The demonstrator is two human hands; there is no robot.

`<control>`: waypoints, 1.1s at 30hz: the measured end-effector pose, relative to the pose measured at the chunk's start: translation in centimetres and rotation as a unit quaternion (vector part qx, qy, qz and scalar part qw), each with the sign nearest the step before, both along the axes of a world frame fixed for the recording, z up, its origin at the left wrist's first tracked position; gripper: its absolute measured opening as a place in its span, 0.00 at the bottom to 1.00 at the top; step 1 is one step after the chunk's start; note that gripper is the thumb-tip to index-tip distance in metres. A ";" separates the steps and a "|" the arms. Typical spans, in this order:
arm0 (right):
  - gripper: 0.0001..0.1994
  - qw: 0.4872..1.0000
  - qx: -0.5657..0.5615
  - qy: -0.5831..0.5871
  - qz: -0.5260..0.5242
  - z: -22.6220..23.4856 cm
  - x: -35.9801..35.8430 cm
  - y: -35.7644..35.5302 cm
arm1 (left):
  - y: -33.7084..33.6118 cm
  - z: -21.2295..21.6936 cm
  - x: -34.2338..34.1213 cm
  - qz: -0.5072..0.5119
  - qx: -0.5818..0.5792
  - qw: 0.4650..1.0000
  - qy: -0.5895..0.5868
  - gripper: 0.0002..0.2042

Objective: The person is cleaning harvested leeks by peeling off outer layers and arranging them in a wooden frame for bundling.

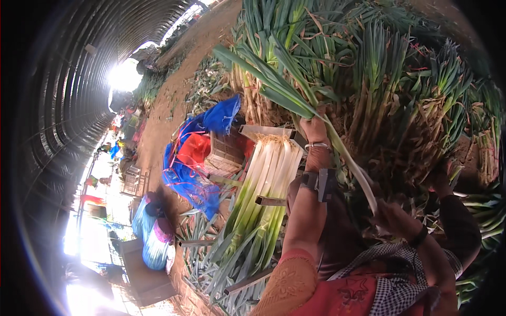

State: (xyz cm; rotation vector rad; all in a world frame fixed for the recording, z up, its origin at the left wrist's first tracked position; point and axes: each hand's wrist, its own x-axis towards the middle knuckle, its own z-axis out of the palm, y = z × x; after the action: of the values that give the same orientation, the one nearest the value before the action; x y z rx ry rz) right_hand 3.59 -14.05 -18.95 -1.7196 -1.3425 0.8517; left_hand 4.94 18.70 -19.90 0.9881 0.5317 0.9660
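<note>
The person's right hand (pixel 392 218) closes around the white lower end of one long leek (pixel 295 100); further up, the left hand (pixel 314 129) grips its green part. It seems they are cleaning it, then laying it on the trimmed leeks (pixel 263 184) in the metal rack (pixel 263 131). The leek's long axis runs diagonally, leaves pointing up-left, over the big heap (pixel 400 79).
</note>
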 end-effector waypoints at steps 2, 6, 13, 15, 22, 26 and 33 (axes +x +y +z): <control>0.10 0.998 0.051 -0.046 -0.007 -0.7 0.4 -0.8 | -0.1 0.3 0.8 -0.020 0.018 0.998 -0.055 0.07; 0.09 0.982 -0.067 0.071 -0.162 0.8 -1.6 -2.6 | 2.3 -0.4 -1.8 0.110 0.003 0.994 -0.012 0.07; 0.09 0.994 -0.024 -0.010 -0.108 -1.6 -0.4 -7.4 | 3.1 -0.9 -1.1 0.241 0.146 0.956 0.084 0.19; 0.09 0.995 -0.012 0.030 -0.096 0.2 -0.8 -8.1 | 3.8 -1.6 -1.5 0.281 0.241 0.912 0.177 0.19; 0.09 0.960 -0.158 0.220 -0.076 2.6 -0.2 -18.5 | 9.7 -1.2 -4.2 0.310 0.142 0.903 0.262 0.15; 0.10 0.925 -0.018 0.234 -0.298 -1.7 3.6 -27.1 | 8.9 -0.5 -3.7 0.261 0.015 0.963 0.063 0.13; 0.18 0.910 -0.122 -0.309 -0.247 -1.0 10.3 -14.6 | 4.2 0.1 -3.3 0.133 -0.031 0.990 -0.020 0.11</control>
State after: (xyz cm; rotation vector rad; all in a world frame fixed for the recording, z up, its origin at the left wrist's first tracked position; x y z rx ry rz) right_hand 13.92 -28.64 -19.92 -2.5195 -1.1037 0.1787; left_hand 1.69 22.88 -19.75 0.8527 0.6674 1.1962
